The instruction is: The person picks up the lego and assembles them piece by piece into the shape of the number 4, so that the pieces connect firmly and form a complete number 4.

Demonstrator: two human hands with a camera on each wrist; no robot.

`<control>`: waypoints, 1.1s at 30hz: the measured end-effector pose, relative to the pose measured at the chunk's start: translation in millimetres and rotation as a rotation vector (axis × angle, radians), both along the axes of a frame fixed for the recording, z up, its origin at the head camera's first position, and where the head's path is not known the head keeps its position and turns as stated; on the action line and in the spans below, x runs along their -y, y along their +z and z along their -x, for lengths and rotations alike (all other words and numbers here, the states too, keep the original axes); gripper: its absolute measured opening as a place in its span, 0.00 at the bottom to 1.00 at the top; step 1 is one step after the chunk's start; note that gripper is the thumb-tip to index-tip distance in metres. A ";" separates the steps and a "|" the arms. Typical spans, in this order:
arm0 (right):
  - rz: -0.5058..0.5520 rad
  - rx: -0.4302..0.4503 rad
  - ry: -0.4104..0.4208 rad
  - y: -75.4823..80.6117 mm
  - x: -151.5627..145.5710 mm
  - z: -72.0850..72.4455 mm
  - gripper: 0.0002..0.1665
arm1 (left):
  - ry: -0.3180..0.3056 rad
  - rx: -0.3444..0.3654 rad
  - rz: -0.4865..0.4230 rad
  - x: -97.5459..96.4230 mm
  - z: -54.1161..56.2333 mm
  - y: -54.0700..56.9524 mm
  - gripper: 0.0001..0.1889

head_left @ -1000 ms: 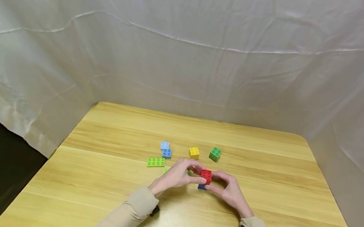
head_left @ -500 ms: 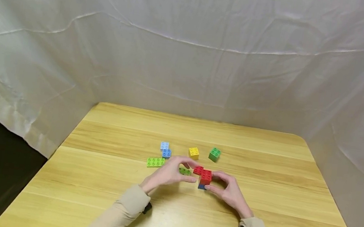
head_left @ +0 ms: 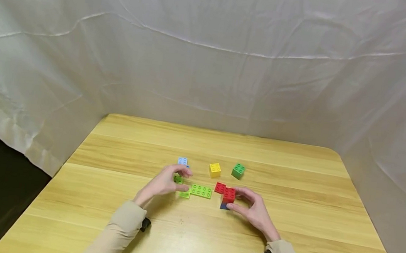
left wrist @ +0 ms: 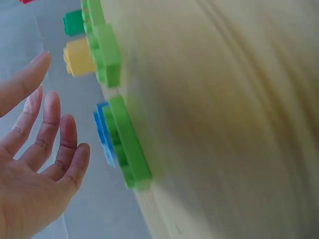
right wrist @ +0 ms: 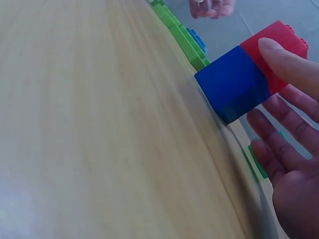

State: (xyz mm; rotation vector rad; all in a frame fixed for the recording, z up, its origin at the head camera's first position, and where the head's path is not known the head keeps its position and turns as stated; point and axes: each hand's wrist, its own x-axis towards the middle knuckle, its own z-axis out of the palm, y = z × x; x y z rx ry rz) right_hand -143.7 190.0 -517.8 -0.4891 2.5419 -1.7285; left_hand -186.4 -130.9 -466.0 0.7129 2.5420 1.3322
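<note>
My right hand (head_left: 255, 211) pinches a red building brick (head_left: 229, 193), which sits on a dark blue brick (right wrist: 232, 84); together they form a small upright stack on the table. In the right wrist view the thumb lies along the red brick, with fingers on its other side. My left hand (head_left: 163, 181), holding nothing, hovers with loosely bent fingers over a lime-green eight-stud brick (left wrist: 127, 142), which it partly hides in the head view. Between the hands lie another lime-green long brick (head_left: 201, 191) and a smaller lime-green one (head_left: 185, 194). A separate red brick (head_left: 220, 187) lies just left of the stack.
Farther back on the wooden table (head_left: 294, 183) stand a yellow brick (head_left: 214, 170) and a green brick (head_left: 238, 171). Behind the left hand are a light blue brick (head_left: 182, 161) and a mostly hidden blue one. Pale curtains (head_left: 230, 83) surround the table's back and sides.
My left hand has let go of the stack and moved left to the lime-green brick, uncovering the separate red brick and the middle lime-green pieces. The right hand has stayed on the stack.
</note>
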 end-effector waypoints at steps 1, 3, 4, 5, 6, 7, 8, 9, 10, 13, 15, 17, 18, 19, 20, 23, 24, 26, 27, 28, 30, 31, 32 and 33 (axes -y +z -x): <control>0.011 0.005 0.001 -0.3 0.2 0.2 0.27 | 0.007 0.005 0.007 1.2 0.0 -0.6 0.22; 0.034 0.012 0.003 -0.1 0.4 -0.2 0.27 | 0.008 0.014 0.027 1.1 -0.4 -1.0 0.23; 0.043 0.016 0.003 0.1 0.5 -0.3 0.26 | 0.004 0.020 0.042 -0.4 -0.7 -1.0 0.23; 0.052 0.017 0.004 -0.1 0.6 -0.4 0.26 | 0.000 0.026 0.056 -2.4 -1.0 -0.9 0.24; 0.059 0.018 0.004 0.0 0.8 -0.5 0.26 | -0.005 0.033 0.067 -4.8 -1.4 -0.6 0.24; 0.066 0.016 0.005 -0.2 0.9 -0.7 0.25 | -0.012 0.033 0.080 -7.4 -1.2 -1.1 0.24; 0.071 0.013 0.005 -0.4 1.1 -0.9 0.25 | -0.020 0.036 0.088 -10.0 -1.0 -1.4 0.24; 0.075 0.011 0.007 -0.6 1.3 -1.1 0.25 | -0.026 0.037 0.094 -12.5 -0.7 -1.9 0.24; 0.079 0.008 0.009 -0.8 1.6 -1.4 0.25 | -0.029 0.037 0.101 -14.9 -0.4 -2.2 0.24; 0.089 0.010 0.014 -1.7 2.6 -2.2 0.25 | -0.031 0.040 0.103 -19.5 0.8 -2.9 0.23; 0.093 0.014 0.014 -2.4 3.3 -2.3 0.24 | -0.027 0.050 0.102 -21.3 1.8 -3.4 0.23; 0.094 0.018 0.012 -2.8 3.4 -2.2 0.25 | -0.027 0.058 0.103 -22.7 3.1 -4.0 0.23; 0.094 0.019 0.011 -3.0 3.5 -2.2 0.25 | -0.030 0.061 0.105 -23.5 3.6 -4.5 0.23; 0.094 0.019 0.011 -3.1 3.3 -2.0 0.25 | -0.030 0.065 0.109 -24.3 4.2 -4.9 0.23; 0.096 0.020 0.012 -3.3 3.1 -1.8 0.25 | -0.034 0.071 0.110 -25.2 4.7 -5.0 0.24; 0.103 0.024 0.015 -3.2 3.0 -1.6 0.25 | -0.048 0.087 0.113 -27.5 6.2 -5.2 0.24; 0.105 0.025 0.015 -3.4 3.1 -1.3 0.25 | -0.048 0.102 0.114 -28.3 6.3 -5.0 0.24; 0.108 0.033 0.015 -3.6 3.2 -1.2 0.25 | -0.049 0.132 0.115 -30.0 6.7 -4.5 0.24; 0.107 0.036 0.015 -3.7 3.1 -1.1 0.25 | -0.052 0.137 0.122 -30.8 7.1 -4.7 0.23; 0.108 0.040 0.013 -3.8 3.2 -1.1 0.25 | -0.055 0.144 0.128 -31.7 7.3 -4.9 0.23; 0.111 0.048 0.010 -3.6 3.2 -1.3 0.25 | -0.048 0.156 0.145 -33.1 7.9 -5.7 0.23; 0.111 0.052 0.010 -3.5 3.1 -1.4 0.25 | -0.045 0.157 0.155 -33.7 8.4 -6.4 0.23; 0.112 0.055 0.011 -3.2 3.0 -1.5 0.25 | -0.044 0.153 0.163 -34.3 8.9 -7.1 0.23; 0.113 0.055 0.012 -3.2 2.9 -1.6 0.25 | -0.045 0.148 0.168 -34.9 9.4 -7.9 0.22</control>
